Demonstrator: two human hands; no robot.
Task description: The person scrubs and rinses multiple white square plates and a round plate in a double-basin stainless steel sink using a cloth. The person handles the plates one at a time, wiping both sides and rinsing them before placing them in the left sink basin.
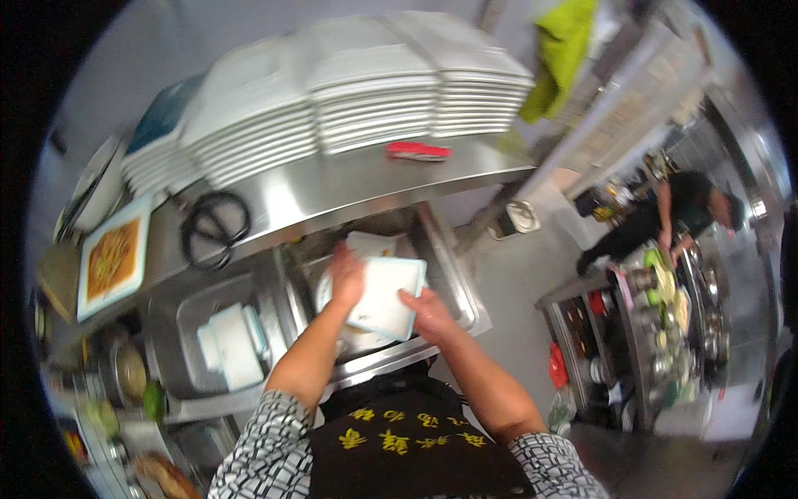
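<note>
Over the right sink basin [466, 293], I hold a white rectangular plate with a pale blue rim [386, 299]. My right hand [431, 315] grips its right edge, thumb on the upper face. At the plate's left edge is my left hand [346, 274], blurred, its fingers pointing away from me. Whether it grips the plate or only touches it is unclear. Beneath lie other white dishes [373, 243], partly hidden by the plate and my hands. The left sink basin [177, 358] contains several white, blue-rimmed plates [234, 349] lying over one another.
Tall stacks of white trays [374, 93] fill the steel shelf [349, 187] behind the sinks. A red-and-white item [418, 151], a coiled black hose [215, 227] and a plate with brown food residue [112, 259] lie there too. At right, a person [679, 206] works at a counter.
</note>
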